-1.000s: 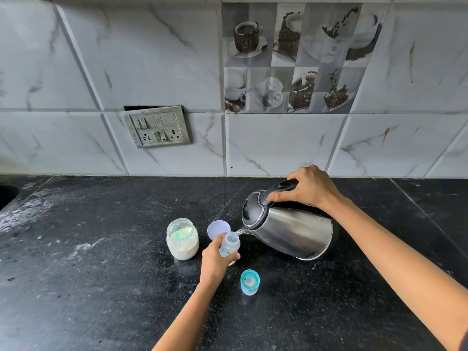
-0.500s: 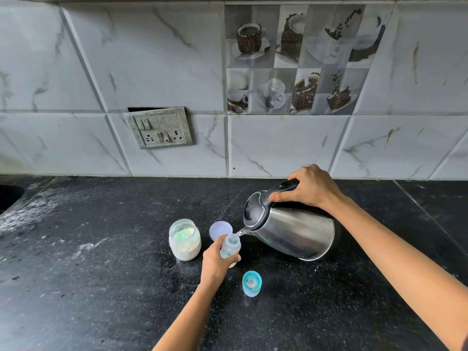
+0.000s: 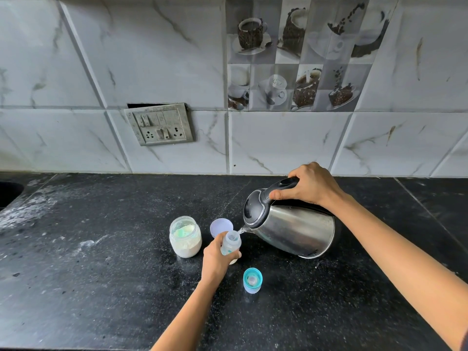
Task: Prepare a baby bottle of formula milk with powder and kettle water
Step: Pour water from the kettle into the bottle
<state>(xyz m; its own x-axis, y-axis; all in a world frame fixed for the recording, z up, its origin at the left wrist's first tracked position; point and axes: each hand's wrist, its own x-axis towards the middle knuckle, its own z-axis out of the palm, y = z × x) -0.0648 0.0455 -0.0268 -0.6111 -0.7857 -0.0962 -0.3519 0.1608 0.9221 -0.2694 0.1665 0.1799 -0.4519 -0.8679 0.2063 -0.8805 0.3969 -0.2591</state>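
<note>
Stainless steel kettle (image 3: 291,231), black at lid and handle, hangs tipped above the black countertop (image 3: 101,287). Its base-to-lid axis runs close to level from right to left, and the spout points left and slightly down. A thin stream of water joins the spout to the open mouth of the baby bottle (image 3: 231,243), which sits just left of the kettle near the middle of the counter. The bottle's long axis is close to upright, with the mouth leaning a little toward the spout. Whether its bottom touches the counter I cannot tell.

The right hand (image 3: 311,184) is curled over the kettle handle from above, thumb along the near side, forearm stretching back to the lower right. The left hand (image 3: 215,257) wraps the bottle's lower body from the left, fingers round it, arm coming up from the bottom edge.

A glass jar of white powder (image 3: 185,236) stands open just left of the bottle, with a pale lilac lid (image 3: 221,226) lying between jar and kettle. The teal bottle cap (image 3: 252,279) stands near the left hand, on its right
</note>
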